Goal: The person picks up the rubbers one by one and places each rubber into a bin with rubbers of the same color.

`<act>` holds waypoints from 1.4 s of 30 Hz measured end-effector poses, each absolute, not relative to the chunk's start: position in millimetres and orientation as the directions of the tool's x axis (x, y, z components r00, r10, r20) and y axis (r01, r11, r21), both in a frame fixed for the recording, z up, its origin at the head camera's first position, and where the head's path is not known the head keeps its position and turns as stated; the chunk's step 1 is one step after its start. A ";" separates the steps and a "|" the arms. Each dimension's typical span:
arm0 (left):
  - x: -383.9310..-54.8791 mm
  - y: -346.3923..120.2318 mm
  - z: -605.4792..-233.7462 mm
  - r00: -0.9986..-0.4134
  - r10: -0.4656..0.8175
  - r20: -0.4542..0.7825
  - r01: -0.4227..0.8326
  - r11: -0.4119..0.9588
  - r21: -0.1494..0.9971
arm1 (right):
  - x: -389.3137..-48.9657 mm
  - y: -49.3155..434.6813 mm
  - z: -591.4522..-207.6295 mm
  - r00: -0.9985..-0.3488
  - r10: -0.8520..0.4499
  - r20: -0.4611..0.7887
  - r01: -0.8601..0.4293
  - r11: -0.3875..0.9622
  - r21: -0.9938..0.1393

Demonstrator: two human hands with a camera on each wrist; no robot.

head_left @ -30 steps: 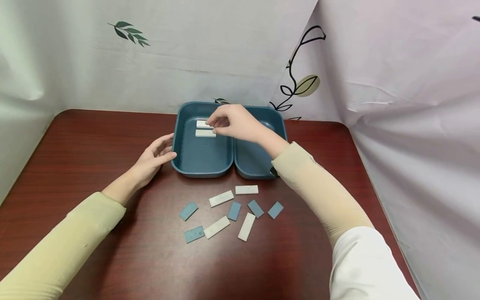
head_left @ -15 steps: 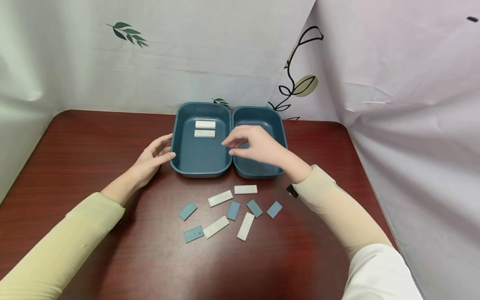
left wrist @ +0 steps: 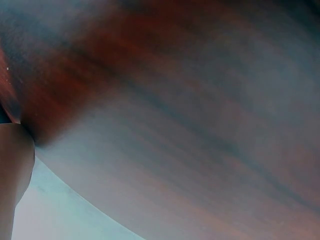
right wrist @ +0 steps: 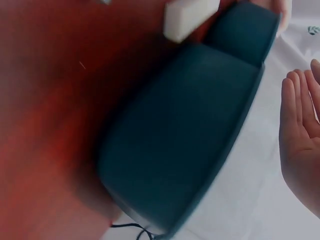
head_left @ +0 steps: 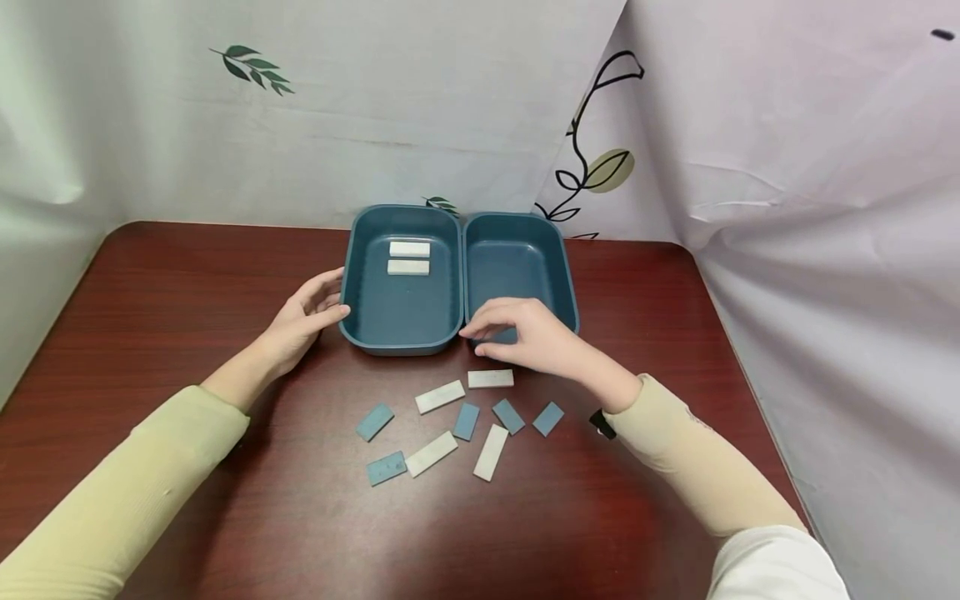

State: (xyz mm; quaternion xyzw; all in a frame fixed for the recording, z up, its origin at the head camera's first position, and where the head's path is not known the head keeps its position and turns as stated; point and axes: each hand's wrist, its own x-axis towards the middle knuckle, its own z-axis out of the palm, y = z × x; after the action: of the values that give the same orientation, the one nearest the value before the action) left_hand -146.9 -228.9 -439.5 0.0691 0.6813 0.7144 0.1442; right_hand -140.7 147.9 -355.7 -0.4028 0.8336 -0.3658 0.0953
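In the head view, two blue rectangular trays stand side by side. The left tray (head_left: pixel 408 321) holds a pair of white strip-shaped blocks, one white block (head_left: pixel 408 249) lying behind the other. My left hand (head_left: pixel 296 329) rests against this tray's outer left side, thumb at the rim. Over the front edge of the right tray (head_left: pixel 517 258) hovers my right hand (head_left: pixel 532 333), fingers loosely bent, holding nothing. Just in front of it lies a white block (head_left: pixel 491 379). The right wrist view shows the palm side of the right hand (right wrist: pixel 300 135) beside the tray wall.
Several white strips and shorter blue blocks (head_left: pixel 386 468) lie scattered flat on the dark red-brown table (head_left: pixel 300 500) in front of the trays. A white patterned curtain (head_left: pixel 360 125) hangs close behind the table and along both sides.
My right hand has drawn back from the white blocks in the left tray, towards me and right, to the right tray's front edge. The left hand has stayed put.
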 end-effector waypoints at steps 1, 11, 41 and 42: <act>-146.9 -228.9 -439.8 -0.949 0.300 -0.097 -0.111 -0.030 0.993 | -137.5 148.5 -357.9 -0.657 -0.740 0.140 -0.600 0.402 -0.691; -148.1 -228.7 -441.7 -0.949 0.302 -0.086 -0.101 -0.034 0.994 | -111.8 154.5 -379.0 -0.672 -0.716 0.189 -0.582 0.354 -0.732; -150.2 -227.7 -441.9 -0.950 0.302 -0.084 -0.102 -0.047 0.994 | -101.2 166.4 -411.4 -0.558 -0.821 0.118 -0.726 0.415 -0.549; -150.2 -227.6 -442.0 -0.950 0.302 -0.084 -0.103 -0.046 0.994 | -101.5 166.4 -412.1 -0.555 -0.823 0.118 -0.729 0.413 -0.545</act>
State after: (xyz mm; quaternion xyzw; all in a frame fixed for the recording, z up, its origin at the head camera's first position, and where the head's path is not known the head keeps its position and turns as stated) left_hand -150.2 -227.6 -442.0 0.0735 0.6762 0.7195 0.1406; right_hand -101.5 166.4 -412.1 -0.4641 0.8364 -0.2792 0.0842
